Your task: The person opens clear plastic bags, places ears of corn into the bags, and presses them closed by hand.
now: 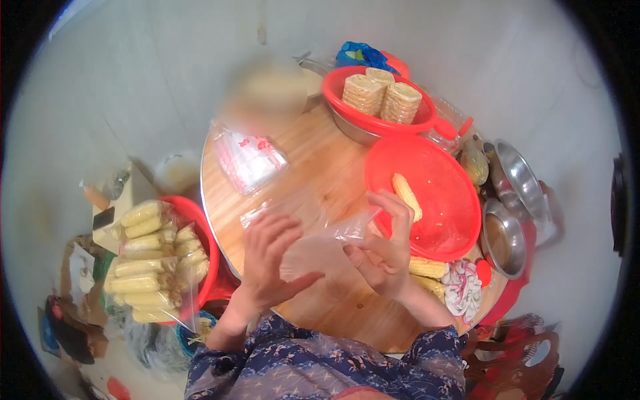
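Observation:
A clear plastic bag [310, 250] spreads between my two hands above the wooden table. My left hand [268, 253] is open, its fingers spread and the thumb stretched toward the bag; it is at the bag's left side. My right hand [385, 250] has its fingers curled at the bag's right edge and appears to grip it, though the exact contact is partly hidden. Just beyond my right hand, one peeled corn cob [407, 197] lies in a red plastic colander [448, 200]. A stack of clear bags in printed packaging [250, 160] lies farther back on the table.
Bagged corn cobs [143, 283] fill a red basin [212, 257] at left. Another red basin [333, 93] holds stacked round flat items in wrap [363, 93]. Steel bowls [505, 240], loose cobs [428, 268] and a crumpled cloth [463, 287] are at right on the round table [320, 167].

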Motion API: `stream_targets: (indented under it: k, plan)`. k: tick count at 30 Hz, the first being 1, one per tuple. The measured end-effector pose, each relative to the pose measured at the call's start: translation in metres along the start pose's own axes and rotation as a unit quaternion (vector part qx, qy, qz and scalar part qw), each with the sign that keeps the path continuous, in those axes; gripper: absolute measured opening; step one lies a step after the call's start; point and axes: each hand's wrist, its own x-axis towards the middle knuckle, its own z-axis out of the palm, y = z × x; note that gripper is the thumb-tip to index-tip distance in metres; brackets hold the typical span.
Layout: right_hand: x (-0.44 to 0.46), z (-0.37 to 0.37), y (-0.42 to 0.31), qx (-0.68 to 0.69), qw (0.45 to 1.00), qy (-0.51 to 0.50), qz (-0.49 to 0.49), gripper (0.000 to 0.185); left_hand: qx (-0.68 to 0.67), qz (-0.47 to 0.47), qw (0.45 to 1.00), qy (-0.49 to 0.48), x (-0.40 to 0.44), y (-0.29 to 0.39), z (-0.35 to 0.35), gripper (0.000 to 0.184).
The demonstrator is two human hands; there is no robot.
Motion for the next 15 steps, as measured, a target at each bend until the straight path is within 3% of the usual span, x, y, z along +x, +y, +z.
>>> stream_targets:
  k: [2,4,6,7,8,9,10,12,13,15]
  plan:
    - [0.005,-0.007,-0.006,-0.014,1.000,-0.007,-0.016,0.011,0.050,0.020,0.997,-0.052,-0.005,-0.003,0.002,0.042]
    - [0.006,-0.010,-0.004,-0.020,0.999,-0.010,-0.030,0.011,-0.025,-0.021,0.993,-0.111,-0.015,-0.021,0.002,0.040]
    - [0.003,-0.008,0.003,0.132,0.990,0.044,-0.022,0.008,-0.073,-0.051,0.990,-0.111,-0.018,-0.026,-0.003,0.034]
    - [0.002,-0.012,0.004,0.132,0.990,0.046,-0.021,0.008,-0.119,-0.086,0.983,-0.110,-0.019,-0.026,-0.004,0.028]
    - [0.000,-0.018,0.005,0.187,0.978,0.032,0.086,0.007,-0.119,-0.085,0.983,-0.110,-0.021,-0.024,-0.006,0.028]
    - [-0.002,-0.023,0.006,0.240,0.951,0.017,0.192,0.007,-0.221,-0.213,0.949,-0.079,-0.022,-0.020,-0.009,0.021]
    - [-0.004,-0.024,0.010,0.241,0.951,0.017,0.192,0.007,-0.316,-0.335,0.887,-0.044,-0.022,-0.017,-0.012,0.014]
    - [-0.008,-0.019,0.022,0.391,0.877,0.034,0.277,0.014,-0.347,-0.314,0.883,-0.033,-0.019,-0.019,-0.015,0.008]
    - [-0.009,-0.012,0.026,0.393,0.876,0.030,0.276,0.014,-0.390,-0.338,0.856,-0.004,-0.019,-0.022,-0.013,0.007]
    - [-0.013,0.003,0.030,0.492,0.815,0.032,0.305,0.031,-0.430,-0.363,0.826,0.031,-0.016,-0.024,-0.015,0.006]
